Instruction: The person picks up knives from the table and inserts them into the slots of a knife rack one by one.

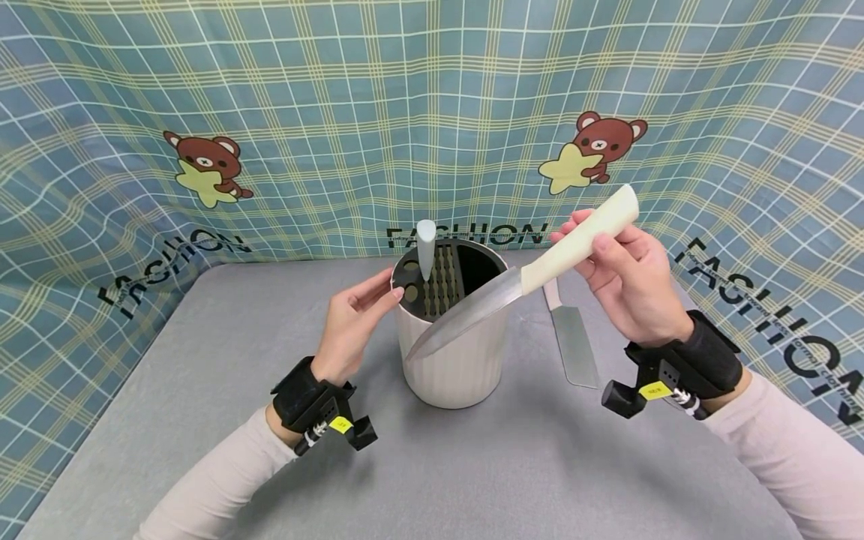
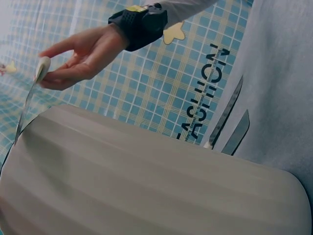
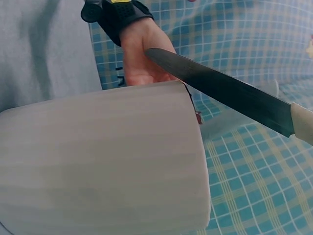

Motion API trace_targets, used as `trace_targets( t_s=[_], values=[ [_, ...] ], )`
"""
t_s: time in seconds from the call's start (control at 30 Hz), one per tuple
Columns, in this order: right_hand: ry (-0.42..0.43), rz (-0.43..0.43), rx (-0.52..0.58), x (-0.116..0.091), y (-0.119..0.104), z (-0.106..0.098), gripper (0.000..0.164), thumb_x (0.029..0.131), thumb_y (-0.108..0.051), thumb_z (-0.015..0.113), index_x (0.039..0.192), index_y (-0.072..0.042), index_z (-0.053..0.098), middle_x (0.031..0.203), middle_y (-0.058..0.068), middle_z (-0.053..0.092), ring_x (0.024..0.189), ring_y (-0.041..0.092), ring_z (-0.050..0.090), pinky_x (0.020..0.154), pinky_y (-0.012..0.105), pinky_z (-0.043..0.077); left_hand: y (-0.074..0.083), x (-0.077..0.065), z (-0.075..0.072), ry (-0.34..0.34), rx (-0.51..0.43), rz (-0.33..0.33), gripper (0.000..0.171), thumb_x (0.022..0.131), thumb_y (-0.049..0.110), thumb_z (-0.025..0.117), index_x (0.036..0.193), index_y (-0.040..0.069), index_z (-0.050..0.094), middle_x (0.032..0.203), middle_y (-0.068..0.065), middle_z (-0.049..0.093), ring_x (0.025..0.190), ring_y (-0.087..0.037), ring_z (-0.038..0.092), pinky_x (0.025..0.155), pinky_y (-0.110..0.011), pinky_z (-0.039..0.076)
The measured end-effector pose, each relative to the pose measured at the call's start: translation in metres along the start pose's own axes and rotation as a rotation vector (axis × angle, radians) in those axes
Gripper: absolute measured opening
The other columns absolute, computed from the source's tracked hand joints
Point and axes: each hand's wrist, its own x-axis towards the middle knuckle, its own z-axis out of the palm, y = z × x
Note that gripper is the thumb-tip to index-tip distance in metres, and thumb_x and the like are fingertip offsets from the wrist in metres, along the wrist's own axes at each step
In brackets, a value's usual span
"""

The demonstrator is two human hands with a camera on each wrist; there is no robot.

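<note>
My right hand (image 1: 634, 281) grips the cream handle of a large kitchen knife (image 1: 469, 311). Its blade slants down to the left, overlapping the front rim of a white ribbed knife holder (image 1: 455, 367) in the head view. My left hand (image 1: 351, 326) holds the holder at its left rim, thumb and forefinger against the edge; part of its palm shows behind the wall in the right wrist view. Inside the holder is a black slotted insert (image 1: 415, 300), from which a pale knife handle (image 1: 426, 244) stands up.
A cleaver (image 1: 575, 349) lies on the grey table (image 1: 466, 480), right of the holder. Another, narrower knife (image 2: 227, 112) lies beside it in the left wrist view. A checked curtain (image 1: 304, 150) with bear prints hangs behind and along both sides.
</note>
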Motion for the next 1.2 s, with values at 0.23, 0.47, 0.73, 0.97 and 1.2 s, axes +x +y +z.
trace_targets(
  t_s=[0.23, 0.47, 0.73, 0.97, 1.2],
  values=[
    [0.019, -0.055, 0.094, -0.002, -0.008, -0.007, 0.027, 0.098, 0.013, 0.041, 0.123, 0.021, 0.047, 0.117, 0.026, 0.058, 0.111, 0.038, 0.061, 0.107, 0.043, 0.046, -0.002, 0.000, 0.000, -0.005, -0.005, -0.002, 0.049, 0.095, 0.006, 0.061, 0.142, 0.000, 0.047, 0.145, -0.013, 0.048, 0.131, -0.020, 0.048, 0.107, -0.024, 0.046],
    [0.049, -0.093, 0.116, -0.002, -0.015, -0.013, 0.025, 0.097, 0.013, 0.043, 0.120, 0.020, 0.049, 0.113, 0.027, 0.060, 0.108, 0.037, 0.062, 0.106, 0.041, 0.048, -0.001, -0.002, 0.000, -0.011, -0.015, 0.000, 0.050, 0.096, 0.008, 0.061, 0.143, 0.000, 0.046, 0.146, -0.012, 0.048, 0.132, -0.018, 0.047, 0.107, -0.022, 0.046],
    [0.112, -0.106, 0.156, -0.002, -0.023, -0.019, 0.024, 0.097, 0.012, 0.044, 0.119, 0.020, 0.050, 0.111, 0.028, 0.061, 0.106, 0.040, 0.064, 0.103, 0.043, 0.049, -0.001, -0.003, -0.001, -0.006, -0.019, -0.002, 0.050, 0.095, 0.009, 0.062, 0.143, 0.002, 0.047, 0.145, -0.009, 0.048, 0.132, -0.016, 0.047, 0.108, -0.023, 0.045],
    [0.134, -0.122, 0.194, 0.000, -0.026, -0.023, 0.023, 0.097, 0.013, 0.044, 0.117, 0.021, 0.050, 0.108, 0.029, 0.061, 0.104, 0.041, 0.064, 0.101, 0.043, 0.051, 0.001, -0.004, 0.000, -0.007, -0.013, -0.010, 0.051, 0.095, 0.010, 0.063, 0.143, 0.003, 0.047, 0.145, -0.008, 0.048, 0.132, -0.014, 0.047, 0.109, -0.022, 0.044],
    [0.154, -0.122, 0.149, 0.003, -0.027, -0.023, 0.025, 0.096, 0.013, 0.046, 0.120, 0.020, 0.048, 0.110, 0.028, 0.059, 0.105, 0.040, 0.064, 0.102, 0.043, 0.050, -0.005, -0.003, -0.002, -0.035, -0.022, 0.044, 0.053, 0.094, 0.015, 0.065, 0.143, 0.002, 0.047, 0.147, -0.012, 0.047, 0.134, -0.020, 0.046, 0.111, -0.029, 0.043]
  ],
)
